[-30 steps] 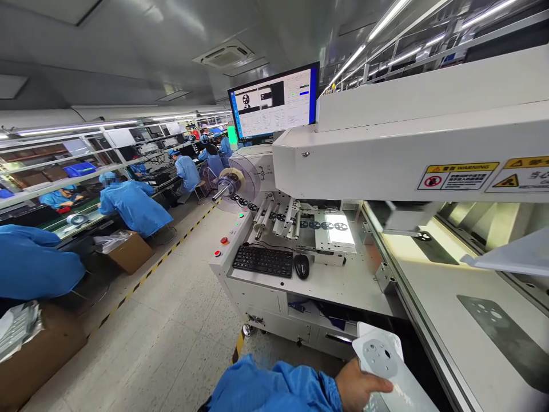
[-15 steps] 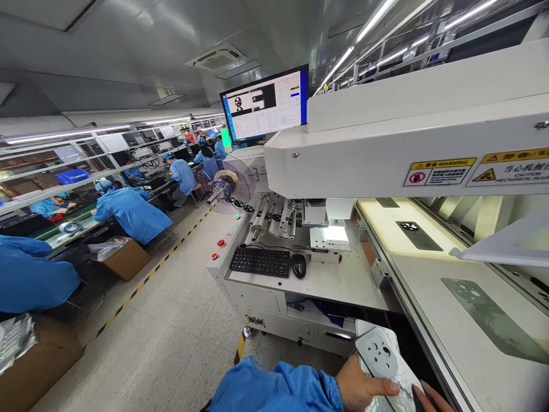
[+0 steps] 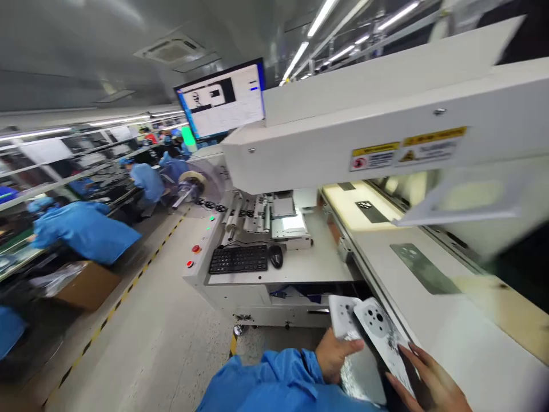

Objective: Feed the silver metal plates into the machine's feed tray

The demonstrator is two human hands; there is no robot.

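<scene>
My left hand [image 3: 333, 356] is closed on a white phone back panel [image 3: 364, 372] with camera holes at its top and a shiny film-like surface lower down; whether it is one panel or a stack I cannot tell. My right hand [image 3: 435, 383] grips the lower end of another phone back panel [image 3: 380, 329], white with round camera holes and a dark edge, its fingers on both sides. This second panel is tilted and partly overlaps the first. Both hands are at the bottom, beside the conveyor belt [image 3: 386, 297] of a white machine.
On the belt lie a greenish panel [image 3: 422, 266] and, under the light, a dark panel [image 3: 372, 212]. A keyboard [image 3: 238, 259] and mouse [image 3: 276, 256] sit on the machine's shelf, below a monitor [image 3: 223, 100]. A machine arm [image 3: 321, 143] overhangs the belt. Workers in blue sit at the left.
My right hand has drawn one phone back panel to the right, away from the other in my left hand. The view has turned right, shifting the machine leftward.
</scene>
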